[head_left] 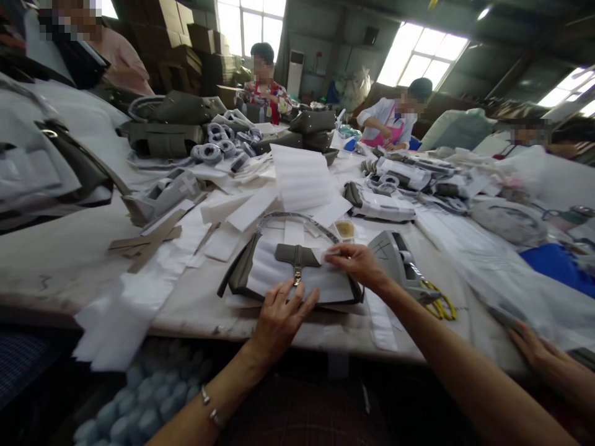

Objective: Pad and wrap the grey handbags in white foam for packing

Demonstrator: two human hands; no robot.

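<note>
On my screen the handbag (264, 279) lay on the table (186, 303) in front of the person, its wrapped handle arched toward the far side. The left hand (284, 310) rested half-open, fingers by the clasp (297, 277). The right hand (357, 263) pinched a small white piece (326, 255) beside the flap. I saw a tape dispenser (393, 257) just right of the bag.

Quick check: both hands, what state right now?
Left hand: open, fingers on the bag by its clasp.
Right hand: closed, pinching what looks like white wrapping beside the flap.
</note>
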